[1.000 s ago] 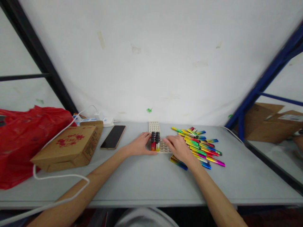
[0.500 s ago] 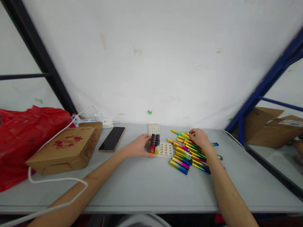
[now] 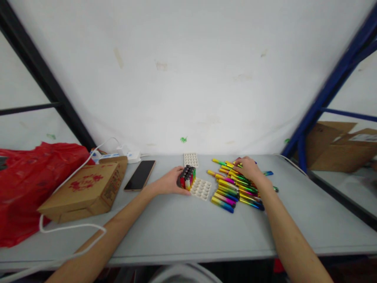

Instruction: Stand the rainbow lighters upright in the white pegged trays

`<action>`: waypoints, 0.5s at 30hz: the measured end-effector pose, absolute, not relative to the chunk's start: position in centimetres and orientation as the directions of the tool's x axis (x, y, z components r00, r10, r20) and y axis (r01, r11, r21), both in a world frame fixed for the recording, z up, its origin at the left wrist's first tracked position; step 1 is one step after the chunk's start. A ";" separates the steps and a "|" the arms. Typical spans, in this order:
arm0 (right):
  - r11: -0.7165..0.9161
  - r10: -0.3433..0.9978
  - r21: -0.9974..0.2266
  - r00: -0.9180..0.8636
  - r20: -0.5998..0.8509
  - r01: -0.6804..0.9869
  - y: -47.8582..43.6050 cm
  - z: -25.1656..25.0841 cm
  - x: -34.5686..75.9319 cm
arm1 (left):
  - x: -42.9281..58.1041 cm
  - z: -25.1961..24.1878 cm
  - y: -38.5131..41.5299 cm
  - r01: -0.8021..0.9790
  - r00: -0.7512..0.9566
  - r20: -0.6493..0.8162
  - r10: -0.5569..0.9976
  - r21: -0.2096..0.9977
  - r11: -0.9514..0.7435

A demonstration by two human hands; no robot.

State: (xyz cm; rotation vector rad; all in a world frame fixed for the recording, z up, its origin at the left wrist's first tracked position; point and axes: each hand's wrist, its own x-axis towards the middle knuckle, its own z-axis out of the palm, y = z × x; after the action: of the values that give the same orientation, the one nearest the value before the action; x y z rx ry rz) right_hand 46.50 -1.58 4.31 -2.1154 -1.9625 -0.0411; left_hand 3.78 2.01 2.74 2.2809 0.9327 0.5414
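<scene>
Several slim coloured tubes with dark ends (image 3: pixel 187 177) stand upright, packed together at the left end of a white tray with round holes (image 3: pixel 202 188). My left hand (image 3: pixel 171 182) is curled round this cluster from the left, thumb in front and fingers behind. To the right lies a loose pile of shiny gold tubes fading into green, pink and blue (image 3: pixel 228 190). Over the pile's far side, my right hand (image 3: pixel 246 167) has its fingers bent together among the tubes. What lies between those fingertips is too small to make out.
A second white holed tray (image 3: pixel 191 159) lies near the wall. To the left are a black-screened phone (image 3: pixel 140 175), a cardboard box (image 3: pixel 84 184), a red plastic bag (image 3: pixel 44 184) and a white cable (image 3: pixel 73 226). A blue metal frame (image 3: pixel 321 98) stands at the right.
The tray with the standing tubes has been turned at an angle, its right end toward me, as my left hand shifted slightly left. My right hand stays over the pile.
</scene>
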 end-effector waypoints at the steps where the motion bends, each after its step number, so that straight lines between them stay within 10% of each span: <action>1: -0.067 0.977 -0.160 0.098 0.189 0.985 -1.6 4.3 46.3 | 3.9 2.6 2.0 0.492 0.657 0.141 0.740 0.664 -0.563; 10: 0.109 0.930 -0.497 0.088 0.356 0.861 -2.8 5.2 43.9 | 3.9 1.9 2.4 0.469 0.675 0.149 0.722 0.669 -0.577; 15: 0.316 0.915 -0.869 0.121 0.385 0.381 -3.5 5.5 38.9 | 4.0 1.9 2.3 0.483 0.672 0.180 0.719 0.629 -0.609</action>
State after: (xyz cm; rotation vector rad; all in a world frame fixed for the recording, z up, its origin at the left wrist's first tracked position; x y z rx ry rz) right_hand 38.90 -3.53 5.52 -1.2604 -1.4637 0.6006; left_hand 3.96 2.32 1.93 2.3400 0.9259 0.5711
